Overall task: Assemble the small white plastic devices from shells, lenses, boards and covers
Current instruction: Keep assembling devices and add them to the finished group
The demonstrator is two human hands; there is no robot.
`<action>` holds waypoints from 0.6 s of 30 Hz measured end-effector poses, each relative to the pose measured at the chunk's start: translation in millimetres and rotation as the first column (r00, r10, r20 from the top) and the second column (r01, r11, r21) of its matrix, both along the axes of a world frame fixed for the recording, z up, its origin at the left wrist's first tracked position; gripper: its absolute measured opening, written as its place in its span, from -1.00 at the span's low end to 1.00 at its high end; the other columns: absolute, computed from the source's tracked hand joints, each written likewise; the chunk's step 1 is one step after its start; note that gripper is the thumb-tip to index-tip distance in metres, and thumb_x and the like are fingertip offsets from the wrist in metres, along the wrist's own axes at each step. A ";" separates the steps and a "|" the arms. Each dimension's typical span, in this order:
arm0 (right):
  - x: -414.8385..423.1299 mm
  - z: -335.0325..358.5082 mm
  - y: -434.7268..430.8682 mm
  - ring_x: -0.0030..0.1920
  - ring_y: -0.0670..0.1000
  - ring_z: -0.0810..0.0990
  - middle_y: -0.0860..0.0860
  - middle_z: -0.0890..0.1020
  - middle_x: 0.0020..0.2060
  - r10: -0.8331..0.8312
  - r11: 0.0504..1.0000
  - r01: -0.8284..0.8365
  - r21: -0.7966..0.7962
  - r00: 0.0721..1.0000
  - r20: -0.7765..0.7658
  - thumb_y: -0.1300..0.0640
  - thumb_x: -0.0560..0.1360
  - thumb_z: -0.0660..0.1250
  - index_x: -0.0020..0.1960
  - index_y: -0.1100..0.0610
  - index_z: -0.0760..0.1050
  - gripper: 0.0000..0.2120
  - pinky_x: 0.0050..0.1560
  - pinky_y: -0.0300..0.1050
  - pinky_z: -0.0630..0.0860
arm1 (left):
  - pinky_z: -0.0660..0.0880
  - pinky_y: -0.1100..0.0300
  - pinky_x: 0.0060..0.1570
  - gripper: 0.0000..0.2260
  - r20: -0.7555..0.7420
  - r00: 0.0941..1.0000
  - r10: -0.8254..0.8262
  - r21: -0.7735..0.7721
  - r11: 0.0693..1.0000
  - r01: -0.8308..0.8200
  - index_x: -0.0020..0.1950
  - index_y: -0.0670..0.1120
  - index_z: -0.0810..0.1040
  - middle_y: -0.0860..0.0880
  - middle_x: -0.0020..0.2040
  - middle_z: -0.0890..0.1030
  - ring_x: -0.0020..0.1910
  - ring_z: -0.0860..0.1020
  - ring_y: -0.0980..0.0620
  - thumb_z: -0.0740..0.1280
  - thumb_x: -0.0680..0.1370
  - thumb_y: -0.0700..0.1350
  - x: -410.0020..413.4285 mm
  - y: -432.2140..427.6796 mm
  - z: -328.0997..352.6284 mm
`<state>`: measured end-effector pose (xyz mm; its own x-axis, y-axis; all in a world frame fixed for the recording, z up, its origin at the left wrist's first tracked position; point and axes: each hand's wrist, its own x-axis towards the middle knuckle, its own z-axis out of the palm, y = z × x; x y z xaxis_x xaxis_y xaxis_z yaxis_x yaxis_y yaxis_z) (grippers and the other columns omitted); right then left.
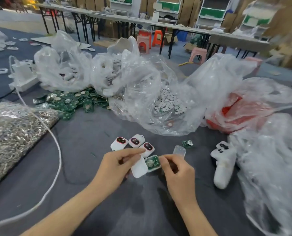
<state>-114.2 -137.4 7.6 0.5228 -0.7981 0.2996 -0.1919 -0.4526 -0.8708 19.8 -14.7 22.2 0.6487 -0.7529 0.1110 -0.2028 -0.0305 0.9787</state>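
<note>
White cable crosses the grey cloth; pink stool behind

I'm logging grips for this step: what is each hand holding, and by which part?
The left hand pinches the white cover near its upper end. The right hand pinches the shell, green board inside, at its right end.

The left hand, just left of the open shell, grips a white cover (index finger stretched out); the right hand, just right of the shell, pinches its edge.
</note>
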 end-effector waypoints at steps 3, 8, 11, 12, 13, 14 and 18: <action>-11.2 7.9 19.0 -0.35 -0.16 0.57 -0.13 0.65 -0.33 0.092 0.981 -0.112 0.160 0.988 0.125 0.03 0.46 0.40 -0.17 -0.03 0.62 -0.94 -0.30 -0.35 0.43 | 0.33 0.30 -0.52 -0.82 -0.067 0.997 0.023 -0.046 0.999 -0.026 -0.18 0.04 0.64 -0.01 -0.47 0.55 -0.57 0.38 0.07 0.38 0.52 -0.24 -13.6 -8.7 0.6; -25.3 11.5 33.7 -0.49 -0.07 0.51 0.04 0.60 -0.46 0.099 0.943 -0.149 0.297 0.979 0.178 0.20 0.49 0.41 -0.15 0.08 0.63 -0.94 -0.45 -0.24 0.44 | 0.48 0.25 -0.46 -0.88 -0.202 0.979 -0.031 -0.108 0.994 0.009 -0.15 -0.13 0.60 -0.10 -0.38 0.64 -0.50 0.54 0.03 0.34 0.54 -0.30 -27.9 -14.2 -2.7; -27.6 11.5 35.7 -0.49 -0.03 0.52 0.08 0.61 -0.46 0.051 0.939 -0.118 0.323 0.977 0.209 0.23 0.50 0.39 -0.16 0.13 0.63 -0.92 -0.48 -0.21 0.46 | 0.49 0.28 -0.45 -0.89 -0.218 0.975 -0.040 -0.137 0.991 0.010 -0.16 -0.17 0.57 -0.10 -0.39 0.63 -0.48 0.57 0.04 0.33 0.54 -0.31 -30.0 -12.6 -3.6; -27.3 11.2 35.7 -0.49 -0.03 0.51 0.08 0.60 -0.45 0.039 0.938 -0.108 0.329 0.977 0.211 0.24 0.50 0.38 -0.16 0.14 0.63 -0.92 -0.48 -0.20 0.46 | 0.50 0.28 -0.44 -0.89 -0.229 0.972 -0.043 -0.144 0.989 0.010 -0.17 -0.18 0.57 -0.09 -0.39 0.63 -0.47 0.57 0.04 0.33 0.54 -0.32 -30.3 -12.6 -3.1; -26.9 11.0 35.3 -0.49 -0.02 0.51 0.08 0.60 -0.45 0.025 0.937 -0.098 0.336 0.977 0.214 0.25 0.50 0.38 -0.16 0.16 0.63 -0.92 -0.49 -0.20 0.46 | 0.51 0.29 -0.43 -0.88 -0.235 0.971 -0.047 -0.149 0.989 0.012 -0.17 -0.18 0.56 -0.08 -0.39 0.63 -0.46 0.58 0.05 0.33 0.54 -0.33 -30.5 -12.5 -3.0; -26.6 10.8 35.2 -0.49 -0.02 0.51 0.07 0.60 -0.45 0.013 0.935 -0.089 0.343 0.976 0.217 0.25 0.50 0.38 -0.16 0.16 0.62 -0.92 -0.49 -0.20 0.45 | 0.51 0.30 -0.41 -0.87 -0.235 0.971 -0.054 -0.153 0.988 0.018 -0.17 -0.18 0.56 -0.07 -0.39 0.63 -0.45 0.58 0.06 0.32 0.54 -0.35 -30.7 -12.2 -2.9; -25.2 11.6 35.6 -0.47 -0.05 0.51 0.04 0.62 -0.41 0.012 0.933 -0.094 0.348 0.973 0.232 0.25 0.49 0.39 -0.14 0.14 0.63 -0.93 -0.47 -0.23 0.45 | 0.55 0.28 -0.34 -0.81 -0.221 0.971 -0.090 -0.177 0.983 0.050 -0.18 -0.16 0.56 -0.06 -0.35 0.65 -0.40 0.60 0.06 0.29 0.53 -0.41 -27.6 -9.5 -2.9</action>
<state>-139.4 -101.8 19.2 0.5200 -0.8464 0.1152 0.0406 -0.1102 -0.9931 -7.8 -24.1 19.4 0.6180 -0.7802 0.0966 0.0294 0.1458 0.9889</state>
